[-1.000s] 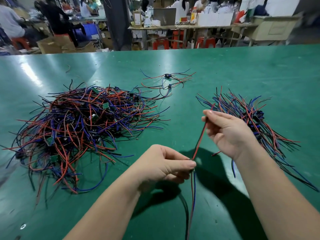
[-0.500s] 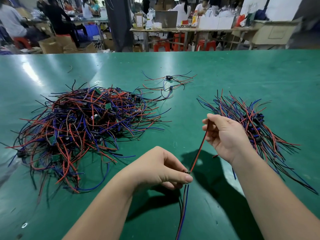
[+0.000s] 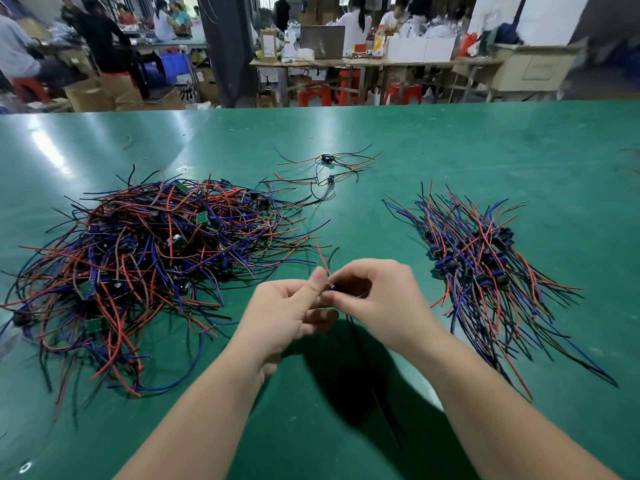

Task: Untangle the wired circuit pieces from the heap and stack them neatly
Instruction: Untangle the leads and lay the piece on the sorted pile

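A big tangled heap (image 3: 145, 268) of red, blue and black wired circuit pieces lies on the left of the green table (image 3: 485, 150). On the right lies a stack (image 3: 481, 268) of pieces laid side by side. Between them, above the table, my left hand (image 3: 287, 317) and my right hand (image 3: 377, 299) meet and both pinch one wired circuit piece (image 3: 323, 261). Its red and black wires stick up past my fingers, and dark wires hang down below my hands. The small board is mostly hidden by my fingers.
Two loose wired pieces (image 3: 327, 168) lie apart at the middle back of the table. Beyond the far edge, people sit at other benches with boxes, red stools and a laptop.
My right hand has come down and left to meet my left hand. The wire that was stretched between them is now bunched at my fingertips, with its ends sticking up.
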